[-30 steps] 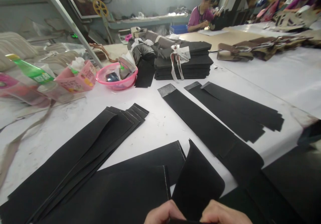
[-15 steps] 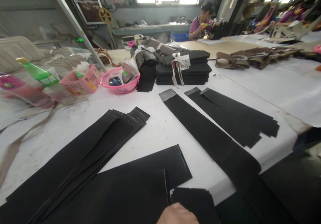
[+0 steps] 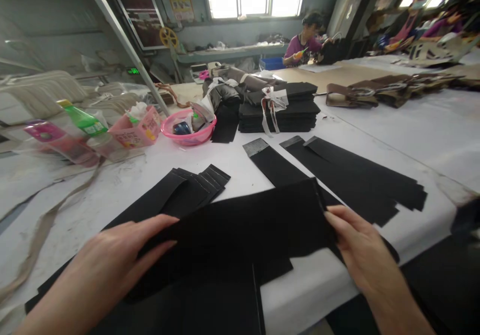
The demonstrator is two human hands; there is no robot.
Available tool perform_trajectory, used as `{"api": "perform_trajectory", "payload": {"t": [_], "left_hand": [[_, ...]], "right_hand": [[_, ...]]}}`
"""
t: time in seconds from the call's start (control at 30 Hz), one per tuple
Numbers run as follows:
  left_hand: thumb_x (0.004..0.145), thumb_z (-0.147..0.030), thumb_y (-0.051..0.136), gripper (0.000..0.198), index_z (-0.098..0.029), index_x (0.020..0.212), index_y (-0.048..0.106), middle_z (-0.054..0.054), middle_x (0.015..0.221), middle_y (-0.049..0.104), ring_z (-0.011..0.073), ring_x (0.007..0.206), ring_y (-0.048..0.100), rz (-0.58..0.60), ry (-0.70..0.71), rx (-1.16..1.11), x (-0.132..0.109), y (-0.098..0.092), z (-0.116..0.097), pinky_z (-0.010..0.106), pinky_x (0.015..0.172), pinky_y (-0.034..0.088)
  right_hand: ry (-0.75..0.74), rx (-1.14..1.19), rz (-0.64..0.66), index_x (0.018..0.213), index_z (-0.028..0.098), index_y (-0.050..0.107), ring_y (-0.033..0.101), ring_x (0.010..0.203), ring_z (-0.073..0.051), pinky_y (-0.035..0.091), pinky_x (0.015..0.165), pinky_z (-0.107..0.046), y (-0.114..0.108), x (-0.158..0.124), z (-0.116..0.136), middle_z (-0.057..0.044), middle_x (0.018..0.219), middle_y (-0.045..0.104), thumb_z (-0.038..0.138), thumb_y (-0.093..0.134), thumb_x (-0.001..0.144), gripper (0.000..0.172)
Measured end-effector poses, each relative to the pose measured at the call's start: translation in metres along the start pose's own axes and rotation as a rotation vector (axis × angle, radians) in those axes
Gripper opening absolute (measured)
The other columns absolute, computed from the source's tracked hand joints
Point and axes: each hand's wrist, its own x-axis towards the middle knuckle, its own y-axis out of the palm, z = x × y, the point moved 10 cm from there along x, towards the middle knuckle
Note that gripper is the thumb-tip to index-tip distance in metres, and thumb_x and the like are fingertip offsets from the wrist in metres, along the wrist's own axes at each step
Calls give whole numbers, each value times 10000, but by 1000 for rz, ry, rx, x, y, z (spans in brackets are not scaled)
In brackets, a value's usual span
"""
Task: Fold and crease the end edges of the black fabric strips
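Note:
A wide black sheet (image 3: 247,225) is held flat just above the white table (image 3: 431,125), stretched between both my hands. My left hand (image 3: 108,260) grips its left edge with the fingers laid over the top. On the sheet's right edge my right hand (image 3: 356,250) pinches the corner. Under the sheet lie more black sheets (image 3: 210,300). A fan of long black strips (image 3: 195,187) lies to the left, and other black strips (image 3: 356,175) lie to the right.
A tied stack of black pieces (image 3: 279,107) sits further back, beside a pink bowl (image 3: 187,127), a pink basket (image 3: 137,130) and a green bottle (image 3: 80,120). Brown bag parts (image 3: 375,92) lie at the right. A person in purple (image 3: 303,42) works at the far end.
Both hands have come up from the bottom edge and now hold a wide black sheet spread across the middle. The curled black piece seen earlier is gone from view. The camera tilted slightly up.

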Motion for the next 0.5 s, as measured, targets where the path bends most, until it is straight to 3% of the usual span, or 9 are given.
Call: {"api": "perform_trajectory", "payload": {"t": [0.07, 0.1, 0.17, 0.23, 0.27, 0.33, 0.4, 0.5], "left_hand": [[927, -436, 539, 321, -285, 1210, 557, 19, 959, 696, 277, 794, 675, 91, -104, 113, 21, 15, 17, 374, 702, 503], [930, -377, 539, 313, -252, 1217, 555, 48, 995, 687, 292, 828, 669, 87, -126, 166, 31, 21, 18, 390, 714, 506], [914, -241, 539, 362, -142, 1263, 528, 151, 1131, 626, 364, 1022, 608, -85, -148, 347, 44, 24, 8, 483, 873, 465], [933, -230, 511, 381, -114, 1296, 495, 183, 1225, 559, 370, 1144, 534, -205, -147, 321, 42, 40, -11, 499, 948, 428], [946, -242, 502, 352, -140, 1282, 503, 154, 1207, 566, 335, 1108, 554, -202, -130, 221, 39, 55, -22, 465, 925, 452], [958, -238, 501, 244, -204, 1195, 554, 81, 1142, 594, 246, 1016, 594, -75, -38, -55, 30, 95, -55, 368, 869, 498], [946, -171, 508, 204, -226, 1126, 587, 50, 1102, 599, 212, 967, 600, 65, 43, -201, 22, 128, -91, 341, 852, 511], [894, -98, 557, 242, -211, 1100, 613, 57, 1066, 598, 243, 1010, 576, 136, 100, -223, 19, 151, -131, 387, 869, 518]], "right_hand": [[-10, -188, 145, 1031, 185, 662, 642, 741, -200, 513, 646, -302, 33, 20, -14, -62, 868, 678, 503, 486, 885, 392], [-20, -248, 146, 1028, 171, 661, 639, 737, -205, 508, 655, -312, 41, 28, -22, -69, 871, 679, 501, 486, 869, 406], [-32, -362, 112, 1077, 183, 651, 632, 797, -226, 481, 704, -339, 46, 35, -39, -88, 993, 670, 468, 574, 803, 403], [-26, -467, 102, 1057, 210, 661, 623, 802, -231, 446, 713, -350, 44, 25, -57, -83, 1031, 662, 445, 570, 812, 352], [-12, -510, 121, 1011, 221, 673, 624, 770, -225, 432, 700, -347, 43, 15, -66, -68, 980, 672, 442, 565, 824, 309], [23, -573, 172, 936, 232, 679, 624, 702, -214, 413, 667, -335, 43, -11, -81, -37, 860, 678, 442, 577, 828, 257], [43, -636, 203, 939, 234, 663, 621, 672, -203, 399, 646, -326, 46, -35, -90, -20, 846, 671, 441, 599, 821, 247], [66, -743, 232, 1007, 246, 624, 618, 668, -187, 384, 621, -309, 58, -56, -96, 1, 876, 663, 444, 603, 839, 260]]}}
